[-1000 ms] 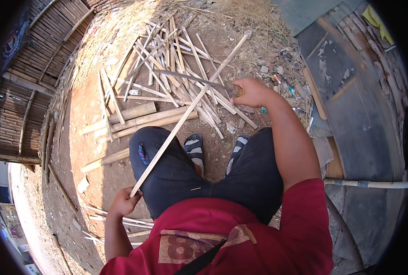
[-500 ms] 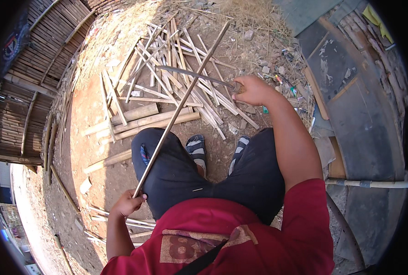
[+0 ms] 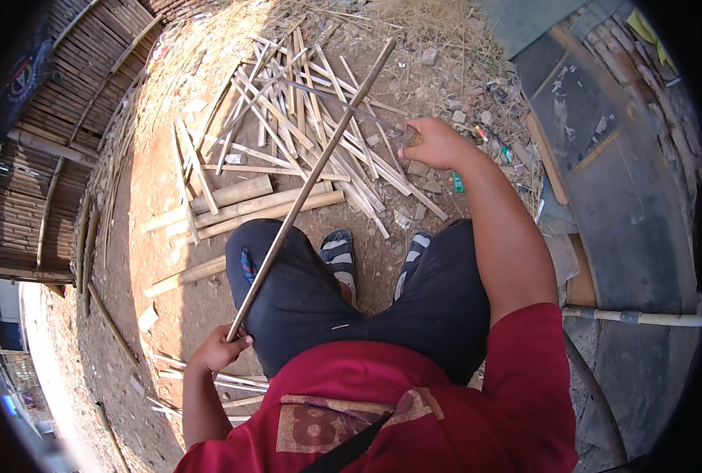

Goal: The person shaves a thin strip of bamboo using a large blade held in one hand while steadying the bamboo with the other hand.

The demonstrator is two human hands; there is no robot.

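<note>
A: What does the view from the head show?

B: A seated person in a red shirt and black shorts looks down past their knees at bare reddish ground. The left hand (image 3: 223, 347) is closed around the near end of a long thin pale bamboo strip (image 3: 311, 183), low beside the left thigh. The strip slants up and away across the left knee, its far tip over a scattered heap of split bamboo slats (image 3: 303, 126).

A: And the other hand?

B: The right hand (image 3: 436, 143) is stretched forward with fingers curled shut on the handle of a long slim dark blade (image 3: 343, 102), which lies across the strip above the heap.

A: Has anything changed in the last second?

B: Yes. The strip's far tip has swung left and now points more steeply away, and the left hand has dropped a little lower. The right hand has barely moved. By my reading, the strip is being drawn along the blade while the blade is held steady.

A: What else lies around?

B: Thick round bamboo poles (image 3: 248, 206) in front of striped sandals (image 3: 339, 252), and a woven bamboo fence (image 3: 43, 158) to the left
</note>
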